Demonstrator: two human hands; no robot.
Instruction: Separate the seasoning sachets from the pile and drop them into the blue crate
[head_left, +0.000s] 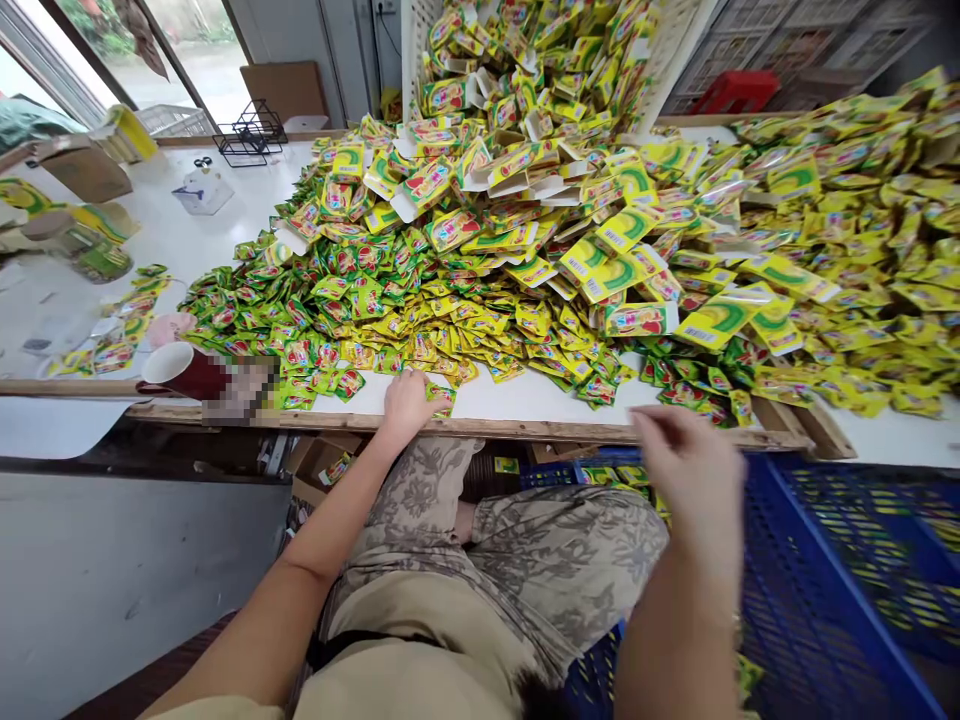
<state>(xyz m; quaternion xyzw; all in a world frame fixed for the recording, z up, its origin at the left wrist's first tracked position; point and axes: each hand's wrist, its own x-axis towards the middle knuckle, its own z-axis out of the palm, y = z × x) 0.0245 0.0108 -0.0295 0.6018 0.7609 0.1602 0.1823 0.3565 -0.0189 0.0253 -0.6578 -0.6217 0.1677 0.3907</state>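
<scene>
My left hand (409, 405) is at the front edge of the white table, its fingers closed on a small green sachet (442, 402) that shows beside the thumb. My right hand (686, 455), smeared by motion, hangs over the table's edge to the right; whether anything is in its fingers cannot be made out. Beyond the hands lie heaps of green sachets (360, 262) and yellow sachets (480, 325). Flat yellow cartons (622, 230), some with open ends, are piled on top of and behind them.
A dark red mug (184, 370) stands at the table's front left. At the back, a white crate (679, 60) spills cartons. Blue crates (817, 560) with packets stand low on my right. A clear jar (94, 250) and a black wire rack (251, 132) are farther left.
</scene>
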